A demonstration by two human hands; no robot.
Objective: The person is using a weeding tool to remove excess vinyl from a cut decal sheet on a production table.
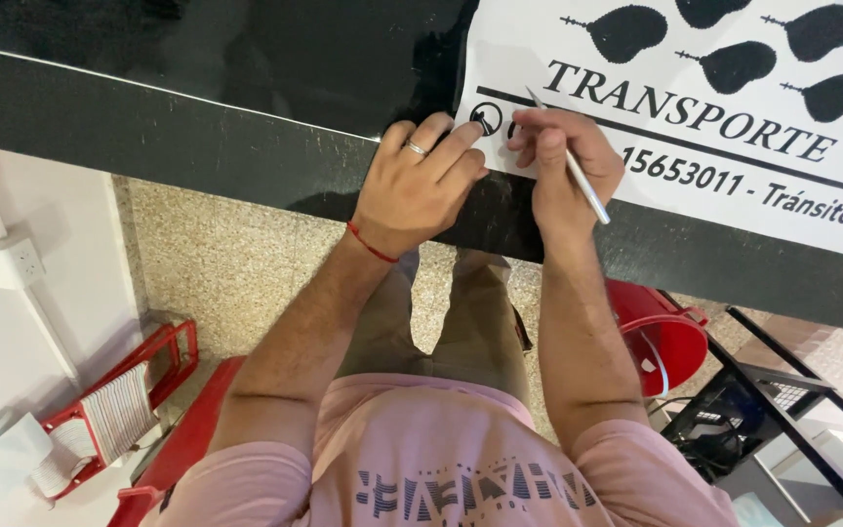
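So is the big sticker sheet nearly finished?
Hard to say. Black shapes and letters already stand clean on the white sheet. Right now the left hand pins its corner while the right hand works a thin silver tool at a small round symbol. The rest runs out of view.

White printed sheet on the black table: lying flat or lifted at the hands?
Flat. The white sheet lies flush on the black table under the left hand.

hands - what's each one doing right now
Left hand: holds nothing, fingers pressed flat on the white printed vinyl sheet.
Right hand: closed on a thin silver pen-shaped tool.
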